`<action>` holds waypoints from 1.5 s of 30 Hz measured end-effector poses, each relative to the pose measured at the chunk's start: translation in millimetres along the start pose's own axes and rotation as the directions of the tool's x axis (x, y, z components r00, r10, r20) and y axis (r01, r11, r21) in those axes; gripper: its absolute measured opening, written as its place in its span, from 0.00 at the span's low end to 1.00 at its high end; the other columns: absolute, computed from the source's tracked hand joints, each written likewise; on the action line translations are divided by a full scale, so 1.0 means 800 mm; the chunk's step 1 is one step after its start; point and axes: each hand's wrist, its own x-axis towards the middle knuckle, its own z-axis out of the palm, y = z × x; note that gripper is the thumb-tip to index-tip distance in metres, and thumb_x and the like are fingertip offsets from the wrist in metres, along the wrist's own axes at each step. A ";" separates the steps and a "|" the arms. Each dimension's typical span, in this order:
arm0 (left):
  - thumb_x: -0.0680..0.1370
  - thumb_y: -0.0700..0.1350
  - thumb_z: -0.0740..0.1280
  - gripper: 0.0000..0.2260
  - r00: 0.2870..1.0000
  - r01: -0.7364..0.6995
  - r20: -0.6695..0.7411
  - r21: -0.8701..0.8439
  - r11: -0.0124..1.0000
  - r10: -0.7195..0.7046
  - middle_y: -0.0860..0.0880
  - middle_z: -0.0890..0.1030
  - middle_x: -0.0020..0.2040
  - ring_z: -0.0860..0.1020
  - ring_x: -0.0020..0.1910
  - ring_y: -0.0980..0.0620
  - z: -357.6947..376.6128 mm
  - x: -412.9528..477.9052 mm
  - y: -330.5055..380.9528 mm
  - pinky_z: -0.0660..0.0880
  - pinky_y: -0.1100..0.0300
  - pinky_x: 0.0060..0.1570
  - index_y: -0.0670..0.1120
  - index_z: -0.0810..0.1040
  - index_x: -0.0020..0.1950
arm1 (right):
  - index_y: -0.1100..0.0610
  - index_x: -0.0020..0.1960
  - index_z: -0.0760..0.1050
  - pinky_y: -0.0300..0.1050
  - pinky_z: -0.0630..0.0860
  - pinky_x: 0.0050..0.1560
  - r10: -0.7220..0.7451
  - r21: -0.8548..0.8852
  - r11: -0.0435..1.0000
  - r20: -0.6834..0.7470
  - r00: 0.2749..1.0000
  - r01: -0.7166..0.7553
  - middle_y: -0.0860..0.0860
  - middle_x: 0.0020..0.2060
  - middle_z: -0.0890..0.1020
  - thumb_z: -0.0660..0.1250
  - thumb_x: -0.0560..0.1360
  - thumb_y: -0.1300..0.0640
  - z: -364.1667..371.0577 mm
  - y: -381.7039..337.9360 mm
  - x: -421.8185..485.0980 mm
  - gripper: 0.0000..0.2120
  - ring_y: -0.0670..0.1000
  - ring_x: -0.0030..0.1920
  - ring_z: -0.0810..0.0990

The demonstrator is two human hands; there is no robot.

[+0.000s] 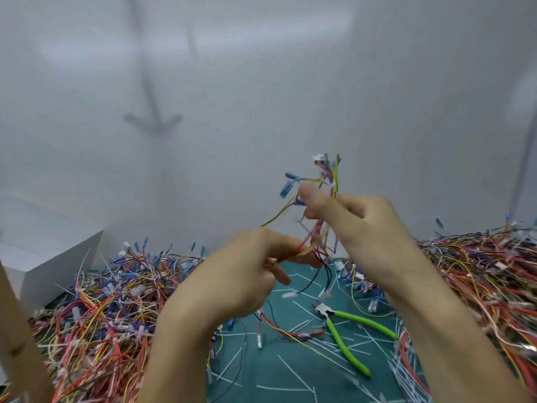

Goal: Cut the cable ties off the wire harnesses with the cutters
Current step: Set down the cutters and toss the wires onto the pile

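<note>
The table (261, 370), covered in a green mat, bears green-handled cutters (345, 333), scattered white cable ties (293, 373), and heaped wire harnesses (96, 309) on both sides

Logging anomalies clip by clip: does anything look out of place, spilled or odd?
Nothing looks damaged. The cutters lie unheld on the green mat, handles spread, amid scattered white cut ties, while the left hand and right hand hold a wire harness in the air. Untidy, but expected for this job.
</note>
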 end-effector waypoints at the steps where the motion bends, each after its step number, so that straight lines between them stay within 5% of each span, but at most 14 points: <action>1: 0.73 0.26 0.57 0.32 1.000 0.004 0.009 0.042 0.999 -0.005 0.65 0.83 0.54 0.83 0.46 0.62 0.003 0.002 0.003 0.80 0.57 0.54 0.61 0.81 0.58 | 0.60 0.42 0.79 0.57 0.78 0.49 0.002 0.027 1.000 -0.050 0.999 0.000 0.58 0.38 0.83 0.67 0.72 0.40 -0.001 0.003 -0.001 0.21 0.58 0.41 0.82; 3: 0.75 0.29 0.63 0.27 1.000 0.006 0.011 0.050 0.999 -0.007 0.62 0.83 0.54 0.83 0.45 0.62 0.008 0.005 0.007 0.80 0.59 0.52 0.60 0.80 0.61 | 0.52 0.36 0.82 0.52 0.78 0.51 0.051 0.185 0.982 -0.111 0.993 -0.029 0.50 0.36 0.85 0.67 0.73 0.45 0.002 0.005 0.005 0.13 0.55 0.45 0.84; 8: 0.71 0.52 0.76 0.15 0.996 0.012 -0.085 -0.091 0.996 -0.020 0.60 0.84 0.52 0.83 0.45 0.63 0.005 0.002 0.005 0.81 0.59 0.49 0.57 0.80 0.57 | 0.49 0.43 0.80 0.44 0.79 0.44 0.118 0.347 0.937 -0.185 0.976 -0.048 0.47 0.44 0.87 0.60 0.83 0.53 -0.002 0.010 0.020 0.13 0.45 0.36 0.84; 12: 0.73 0.53 0.73 0.06 0.900 -0.102 -0.435 -0.170 0.980 0.019 0.56 0.84 0.37 0.81 0.31 0.58 0.000 0.002 0.010 0.76 0.67 0.33 0.52 0.80 0.44 | 0.56 0.50 0.82 0.40 0.80 0.43 0.030 0.577 0.814 -0.155 0.987 0.065 0.51 0.46 0.88 0.59 0.83 0.56 -0.014 0.015 0.000 0.13 0.50 0.45 0.86; 15: 0.72 0.57 0.71 0.08 0.790 -0.074 -0.613 -0.106 0.992 -0.006 0.61 0.82 0.40 0.79 0.36 0.61 -0.003 0.003 0.009 0.72 0.71 0.34 0.54 0.79 0.43 | 0.56 0.53 0.82 0.40 0.80 0.43 -0.006 0.633 0.773 -0.060 0.998 0.042 0.53 0.48 0.87 0.56 0.83 0.55 -0.015 0.015 0.002 0.15 0.51 0.51 0.86; 19: 0.73 0.61 0.67 0.10 0.829 -0.013 -0.559 -0.079 0.997 -0.033 0.68 0.81 0.46 0.79 0.43 0.65 -0.006 0.001 0.003 0.70 0.73 0.36 0.59 0.79 0.50 | 0.56 0.51 0.82 0.40 0.80 0.43 -0.032 0.711 0.703 0.038 0.999 -0.004 0.56 0.50 0.87 0.53 0.82 0.57 -0.011 0.013 0.000 0.18 0.52 0.52 0.85; 23: 0.75 0.50 0.71 0.03 0.848 -0.199 -0.531 -0.335 0.921 -0.010 0.57 0.85 0.43 0.82 0.37 0.58 -0.007 0.002 0.010 0.72 0.72 0.31 0.55 0.83 0.48 | 0.53 0.42 0.86 0.43 0.79 0.43 0.014 0.697 0.715 0.045 0.999 -0.042 0.53 0.45 0.87 0.52 0.81 0.58 -0.007 0.012 -0.001 0.24 0.50 0.45 0.84; 27: 0.73 0.45 0.74 0.03 0.761 -0.297 -0.648 -0.376 0.878 -0.020 0.51 0.85 0.38 0.81 0.34 0.56 -0.009 0.000 0.013 0.72 0.66 0.27 0.53 0.84 0.44 | 0.49 0.43 0.86 0.50 0.76 0.50 0.022 0.521 0.853 0.035 0.999 -0.037 0.49 0.45 0.87 0.56 0.80 0.51 -0.002 0.010 -0.001 0.20 0.47 0.45 0.81; 30: 0.74 0.43 0.74 0.03 0.693 -0.335 -0.718 -0.395 0.856 -0.060 0.50 0.84 0.37 0.80 0.34 0.56 -0.012 -0.002 0.010 0.72 0.64 0.27 0.52 0.84 0.44 | 0.48 0.46 0.85 0.44 0.75 0.49 0.014 0.347 0.938 0.023 1.000 -0.021 0.45 0.47 0.85 0.60 0.82 0.49 0.002 0.009 -0.002 0.15 0.43 0.43 0.79; 35: 0.74 0.46 0.72 0.01 0.641 -0.357 -0.762 -0.402 0.843 -0.093 0.49 0.82 0.36 0.76 0.32 0.58 -0.013 -0.002 0.007 0.72 0.65 0.28 0.52 0.83 0.44 | 0.51 0.46 0.87 0.44 0.74 0.47 0.030 0.475 0.879 0.008 1.000 -0.030 0.51 0.39 0.84 0.67 0.77 0.52 -0.003 0.009 -0.004 0.09 0.46 0.41 0.78; 45: 0.76 0.49 0.70 0.03 0.807 -0.272 -0.572 -0.578 0.769 -0.144 0.50 0.74 0.28 0.70 0.27 0.54 -0.013 0.000 0.002 0.70 0.65 0.26 0.50 0.81 0.47 | 0.57 0.50 0.86 0.33 0.73 0.34 0.070 0.710 0.695 0.095 0.993 -0.116 0.47 0.37 0.82 0.71 0.66 0.52 -0.016 0.008 -0.002 0.16 0.44 0.36 0.75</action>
